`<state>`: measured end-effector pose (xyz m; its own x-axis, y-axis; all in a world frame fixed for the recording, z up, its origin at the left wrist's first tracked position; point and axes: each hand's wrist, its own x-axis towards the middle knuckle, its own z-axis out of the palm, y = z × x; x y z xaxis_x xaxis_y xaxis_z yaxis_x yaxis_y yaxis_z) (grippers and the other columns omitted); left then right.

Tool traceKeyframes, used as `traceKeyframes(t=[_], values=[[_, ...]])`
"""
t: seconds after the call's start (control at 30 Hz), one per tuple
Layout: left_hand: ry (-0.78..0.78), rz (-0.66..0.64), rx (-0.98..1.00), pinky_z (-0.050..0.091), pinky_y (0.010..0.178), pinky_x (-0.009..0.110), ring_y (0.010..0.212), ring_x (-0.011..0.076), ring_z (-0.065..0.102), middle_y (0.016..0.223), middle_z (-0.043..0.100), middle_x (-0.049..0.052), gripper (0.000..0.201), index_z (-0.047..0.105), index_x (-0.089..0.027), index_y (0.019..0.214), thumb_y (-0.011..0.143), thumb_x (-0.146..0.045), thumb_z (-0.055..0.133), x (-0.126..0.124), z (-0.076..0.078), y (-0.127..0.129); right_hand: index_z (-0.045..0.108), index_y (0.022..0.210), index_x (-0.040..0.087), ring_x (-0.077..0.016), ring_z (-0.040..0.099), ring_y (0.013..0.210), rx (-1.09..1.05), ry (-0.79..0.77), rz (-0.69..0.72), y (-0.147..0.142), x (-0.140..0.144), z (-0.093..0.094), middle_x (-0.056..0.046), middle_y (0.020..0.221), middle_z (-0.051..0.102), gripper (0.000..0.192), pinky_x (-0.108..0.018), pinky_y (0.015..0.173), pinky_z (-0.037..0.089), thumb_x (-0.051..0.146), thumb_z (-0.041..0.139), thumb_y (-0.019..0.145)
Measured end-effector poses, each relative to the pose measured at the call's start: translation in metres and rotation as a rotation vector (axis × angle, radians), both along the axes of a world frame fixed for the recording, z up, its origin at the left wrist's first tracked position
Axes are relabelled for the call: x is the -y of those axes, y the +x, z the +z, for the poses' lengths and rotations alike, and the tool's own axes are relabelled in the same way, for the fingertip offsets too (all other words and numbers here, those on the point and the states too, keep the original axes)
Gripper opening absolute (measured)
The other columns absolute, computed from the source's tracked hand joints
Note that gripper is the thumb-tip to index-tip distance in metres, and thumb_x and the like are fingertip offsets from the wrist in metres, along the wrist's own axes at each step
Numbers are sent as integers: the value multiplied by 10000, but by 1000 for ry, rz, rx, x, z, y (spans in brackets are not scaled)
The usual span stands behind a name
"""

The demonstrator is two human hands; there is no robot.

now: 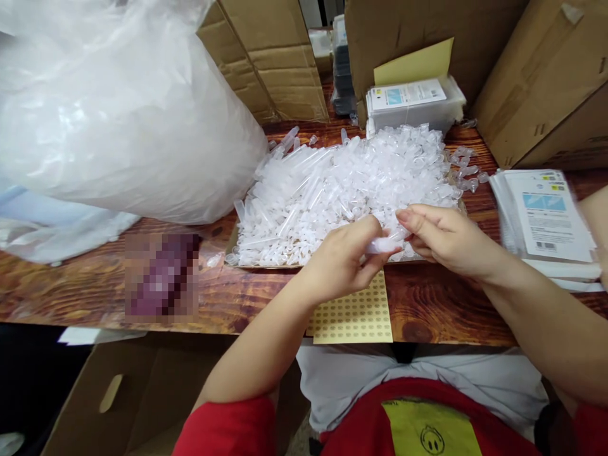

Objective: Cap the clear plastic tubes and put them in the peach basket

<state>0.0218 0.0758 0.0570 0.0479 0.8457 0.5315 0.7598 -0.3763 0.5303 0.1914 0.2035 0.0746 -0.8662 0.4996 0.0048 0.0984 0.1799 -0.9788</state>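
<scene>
My left hand (342, 254) is closed around a small translucent plastic tube (381, 246) near the front edge of a shallow cardboard tray (275, 267). Thumb and forefinger pinched, my right hand (439, 239) meets it at the tube's right end; what lies between these fingertips is too small to make out. Heaped in the tray behind both hands are many clear plastic tubes (304, 174) on the left and small clear plastic caps or tips (403, 155) on the right. Under my left wrist lies a yellow sheet of small round stickers (354, 320).
A big full white plastic bag (123, 120) stands at the left, beside a blurred-out purple object (161, 275). Printed packaging pouches (546, 215) are stacked at the right, others (413, 101) at the back. Cardboard boxes (546, 82) border the wooden table (446, 310).
</scene>
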Motion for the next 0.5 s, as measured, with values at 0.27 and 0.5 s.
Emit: traceKeyframes(t=[0.27,0.5], values=[[179,69,174,437,551,229,600,89,521,776,576,-44,231,460,-232,957,992,-304,678,-13,-16,-5,631,876,203,-146,486,587,123,244,62,20,-31,24,-36,712,595,540,-285,521,358,736,595,955],[2,158,661,382,432,204,480,56,480,675,532,-77,449,478,-227,890,867,-535,804,-21,-16,-6,632,899,216,-253,626,886,299,1048,244,41,-60,-5,-72,919,653,76,-365,778,453,184,567,876]])
